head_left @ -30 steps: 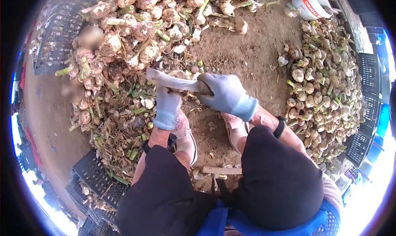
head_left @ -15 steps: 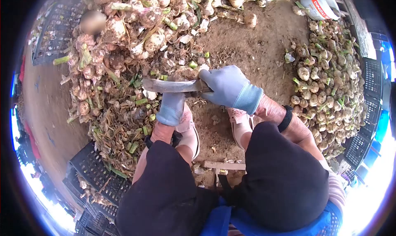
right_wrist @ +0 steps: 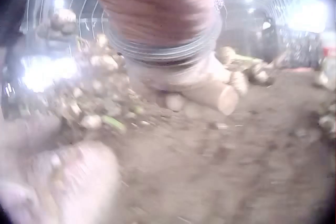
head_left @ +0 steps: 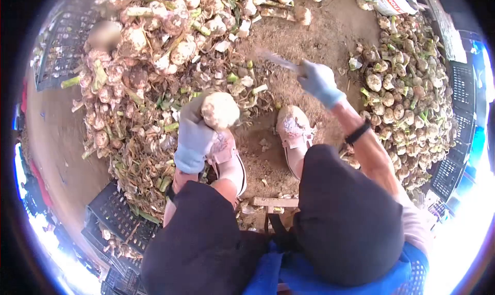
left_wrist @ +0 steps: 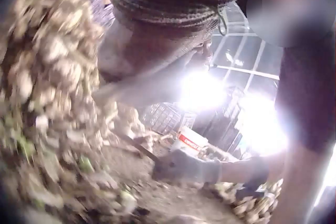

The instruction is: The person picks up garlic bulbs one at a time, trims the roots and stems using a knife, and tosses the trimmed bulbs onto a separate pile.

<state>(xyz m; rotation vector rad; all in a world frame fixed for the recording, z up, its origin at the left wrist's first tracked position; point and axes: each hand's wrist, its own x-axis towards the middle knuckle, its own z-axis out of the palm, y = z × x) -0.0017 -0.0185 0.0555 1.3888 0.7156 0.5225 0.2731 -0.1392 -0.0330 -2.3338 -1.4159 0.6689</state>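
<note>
In the head view, my gloved left hand (head_left: 195, 143) grips a pale, round garlic bulb (head_left: 220, 110) above the left shoe. The bulb's broad whitish face is turned up. Further right and forward, my gloved right hand (head_left: 317, 81) holds a knife (head_left: 281, 61) by its handle, the blurred blade pointing away to the left, apart from the bulb. The round butt of the knife handle (right_wrist: 228, 101) sticks out of the fist in the right wrist view. The left wrist view shows the back of the left glove (left_wrist: 142, 61) with its fingers hidden.
A big heap of untrimmed garlic (head_left: 175, 17) lies ahead on the left, above a pile of husks and cut stems (head_left: 139, 161). Trimmed bulbs (head_left: 399, 99) are heaped on the right beside black crates (head_left: 459, 130). A white bucket (head_left: 389, 0) stands at the far right.
The knife was across the left hand, both hands close together. My right hand has swung away right and forward with it, and the left hand has turned, bringing the garlic bulb into sight.
</note>
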